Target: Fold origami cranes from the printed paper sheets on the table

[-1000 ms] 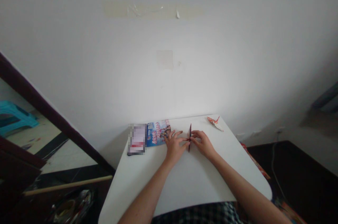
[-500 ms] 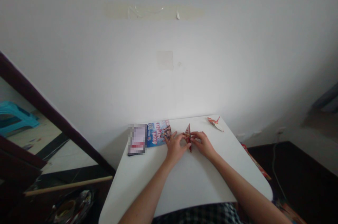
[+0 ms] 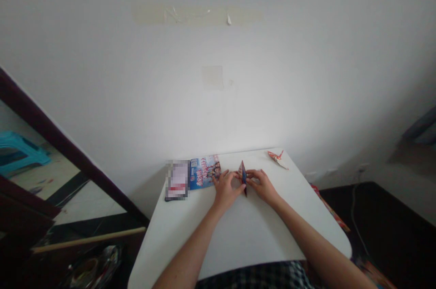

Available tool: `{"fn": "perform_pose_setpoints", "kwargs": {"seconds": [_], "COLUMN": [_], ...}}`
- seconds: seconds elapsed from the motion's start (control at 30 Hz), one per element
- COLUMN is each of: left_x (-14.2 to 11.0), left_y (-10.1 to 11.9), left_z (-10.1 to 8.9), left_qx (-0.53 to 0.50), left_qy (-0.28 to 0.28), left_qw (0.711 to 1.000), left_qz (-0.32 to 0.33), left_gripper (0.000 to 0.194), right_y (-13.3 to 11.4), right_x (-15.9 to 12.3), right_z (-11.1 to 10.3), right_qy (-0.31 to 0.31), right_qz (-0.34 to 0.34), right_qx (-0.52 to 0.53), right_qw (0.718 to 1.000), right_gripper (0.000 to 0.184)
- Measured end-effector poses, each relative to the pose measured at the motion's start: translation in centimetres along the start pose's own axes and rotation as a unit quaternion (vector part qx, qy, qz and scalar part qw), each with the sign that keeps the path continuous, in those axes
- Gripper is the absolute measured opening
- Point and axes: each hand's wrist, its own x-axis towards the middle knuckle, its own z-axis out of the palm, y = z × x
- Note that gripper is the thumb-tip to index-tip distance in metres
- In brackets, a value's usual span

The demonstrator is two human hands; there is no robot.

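Between my hands stands a narrow, pointed piece of folded paper [image 3: 243, 174], with a dark bluish face and reddish edges. My left hand [image 3: 225, 190] grips it from the left with thumb and forefinger, its other fingers spread toward the printed leaflet. From the right, my right hand [image 3: 261, 185] pinches the same paper between thumb and fingertips. A finished-looking red and white paper crane [image 3: 275, 157] rests near the back right corner of the table. The blue and pink printed leaflet [image 3: 200, 179] lies flat, close to my left fingers.
The white table [image 3: 252, 239] stands against a pale wall. A phone-like item with a blurred screen [image 3: 177, 181] lies at its left edge. On the left are a dark frame, a turquoise stool [image 3: 23, 150] and a wooden stick [image 3: 91, 239]. A cable [image 3: 354, 207] hangs at right.
The folded paper now shows a bluish face where a red and pale patterned one showed before, so a flap has turned. Both hands have stayed almost in place.
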Motion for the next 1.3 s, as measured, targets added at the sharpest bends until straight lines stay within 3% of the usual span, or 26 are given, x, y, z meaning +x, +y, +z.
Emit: {"fn": "perform_pose_setpoints", "kwargs": {"seconds": [0.33,0.63,0.93,1.3], "left_x": [0.2,0.5,0.9,1.0], "left_y": [-0.4,-1.0,-1.8,-2.3], "left_z": [-0.8,-1.9,-3.1,-2.8], "left_qx": [-0.022,-0.009,0.018,0.062], "left_qy": [-0.022,-0.076,-0.087,-0.085], "left_qw": [1.0,0.997,0.995,0.994], "left_qz": [0.002,0.032,0.042,0.04], "left_gripper": [0.037,0.049,0.039,0.031], "right_y": [0.5,0.7,0.4,1.0], "right_x": [-0.1,-0.1,-0.2,-0.3], "right_z": [-0.3,-1.1,-1.5,-1.6], "right_qy": [0.053,0.031,-0.002,-0.012], "right_qz": [-0.022,-0.068,-0.097,-0.112], "right_qx": [0.004,-0.036,-0.059,-0.076], "right_qw": [0.998,0.997,0.994,0.991], "right_gripper": [0.03,0.031,0.029,0.033]}}
